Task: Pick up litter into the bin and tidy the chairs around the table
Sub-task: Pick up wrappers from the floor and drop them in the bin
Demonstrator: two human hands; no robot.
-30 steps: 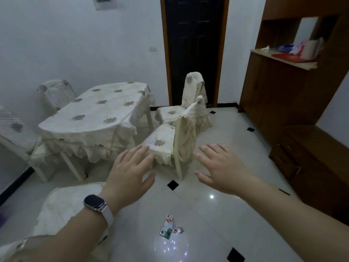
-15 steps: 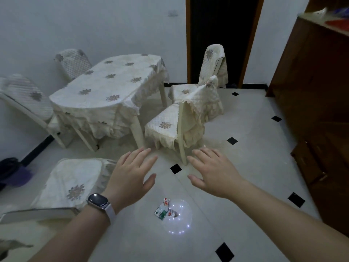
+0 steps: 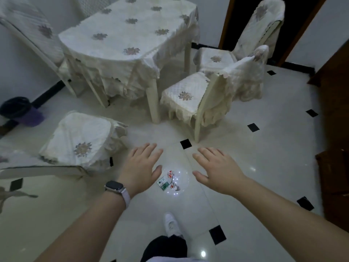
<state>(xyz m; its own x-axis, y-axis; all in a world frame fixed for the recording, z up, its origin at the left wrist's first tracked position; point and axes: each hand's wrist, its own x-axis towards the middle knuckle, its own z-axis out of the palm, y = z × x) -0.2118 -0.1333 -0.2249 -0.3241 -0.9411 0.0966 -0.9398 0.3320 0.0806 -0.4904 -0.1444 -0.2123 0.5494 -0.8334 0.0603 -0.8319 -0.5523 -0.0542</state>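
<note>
Bare floor [image 3: 273, 148] lies open around the litter [image 3: 167, 181] on its near and right sides. A chair [image 3: 81, 138] stands near on the left. Beyond, a table leg [image 3: 154, 104] and a second chair [image 3: 196, 103] stand close together.

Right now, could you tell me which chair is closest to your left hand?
The chair at lower left, its seat beside the left hand; the others stand farther off by the table.
</note>
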